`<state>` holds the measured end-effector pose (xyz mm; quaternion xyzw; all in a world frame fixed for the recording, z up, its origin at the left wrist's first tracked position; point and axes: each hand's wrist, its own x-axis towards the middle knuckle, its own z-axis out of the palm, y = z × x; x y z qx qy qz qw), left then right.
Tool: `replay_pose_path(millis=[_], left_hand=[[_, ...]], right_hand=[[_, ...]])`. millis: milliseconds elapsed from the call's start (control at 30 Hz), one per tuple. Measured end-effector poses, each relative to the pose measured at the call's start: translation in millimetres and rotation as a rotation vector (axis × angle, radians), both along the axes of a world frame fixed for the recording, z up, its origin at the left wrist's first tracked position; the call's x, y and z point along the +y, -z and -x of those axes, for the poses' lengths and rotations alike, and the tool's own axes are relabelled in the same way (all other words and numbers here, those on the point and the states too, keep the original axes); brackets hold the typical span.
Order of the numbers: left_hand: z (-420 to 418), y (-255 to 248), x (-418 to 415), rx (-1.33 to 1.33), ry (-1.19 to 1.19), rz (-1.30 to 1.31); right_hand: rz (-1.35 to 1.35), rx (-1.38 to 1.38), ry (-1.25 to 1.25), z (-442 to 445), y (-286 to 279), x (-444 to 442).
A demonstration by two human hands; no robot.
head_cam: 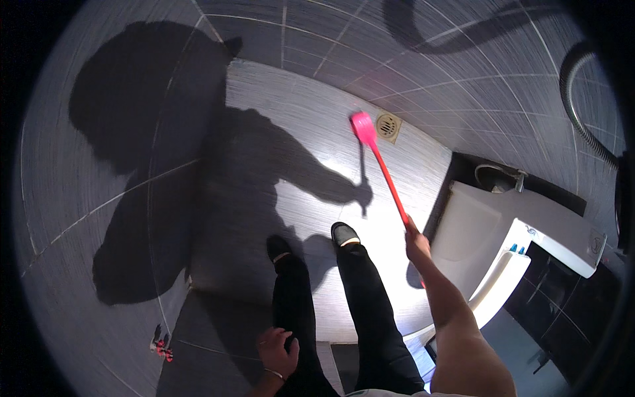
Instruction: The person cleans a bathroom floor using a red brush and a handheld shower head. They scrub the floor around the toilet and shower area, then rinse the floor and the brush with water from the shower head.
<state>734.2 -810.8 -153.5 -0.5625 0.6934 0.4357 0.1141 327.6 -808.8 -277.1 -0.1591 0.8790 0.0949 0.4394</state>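
My right hand (417,243) is closed around the red handle of a long-handled pink brush (364,128), right of my feet. The brush's head rests low by the far wall, just left of a square metal floor drain (388,126); its bristles are hardly visible. The handle runs back past my hand, its end showing beneath my forearm. Near my left thigh, my left hand (279,350) hangs with fingers loosely curled, holding nothing, a thin bracelet at the wrist. Grey tiles make up the floor (307,94).
A white toilet (466,223) stands at the right, with a white curved fixture (501,283) near my forearm. A metal hose (575,109) hangs at the upper right. Tiled walls rise at the left and far side. Small red objects (162,350) are at the lower left.
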Motion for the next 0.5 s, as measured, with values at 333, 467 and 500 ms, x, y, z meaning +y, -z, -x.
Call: replay_pose_path(millis=[333,467,500], left_hand=[[48.6,4.5,7.7,0.012,0.132,-0.069],[55.8,3.7,22.7,-0.013,0.087,-0.070],[57.4,4.5,27.7,-0.019,0.068,-0.079]], right_hand=[[0.142,0.252,-0.860,106.4,52.5,-133.3],[-0.098,0.256,-0.887,197.2,42.9,-95.1],[-0.137,0.293,-0.824,210.5,25.7,-59.1]])
